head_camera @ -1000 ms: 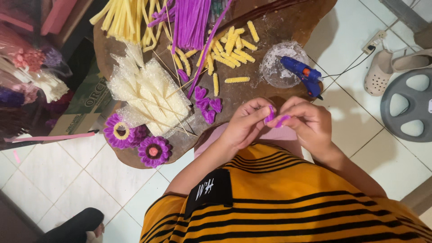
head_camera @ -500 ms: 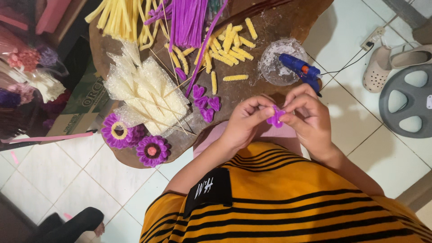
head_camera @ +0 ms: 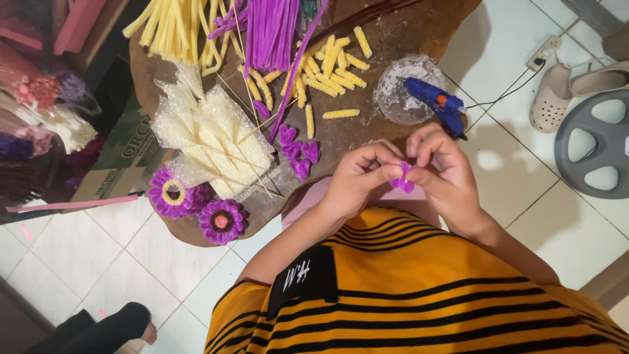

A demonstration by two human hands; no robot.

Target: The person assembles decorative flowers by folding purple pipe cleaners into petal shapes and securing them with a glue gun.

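Observation:
A small purple pipe-cleaner piece, bent into a petal shape, is pinched between my left hand and my right hand over the near edge of a round wooden table. Both hands close their fingertips on it. Just beyond my left hand lie three finished purple petals. Two purple pipe-cleaner flowers rest at the table's left edge. Short yellow pipe-cleaner pieces are scattered further back.
A blue glue gun lies on a clear dish, its cord running to a socket strip on the tiled floor. Cream mesh wraps with skewers, long purple stems and yellow stems fill the table. Sandals and a grey fan grille sit right.
The purple piece was held straighter between my fingers a second ago; now it is folded into a tight loop, and both hands have drawn closer together.

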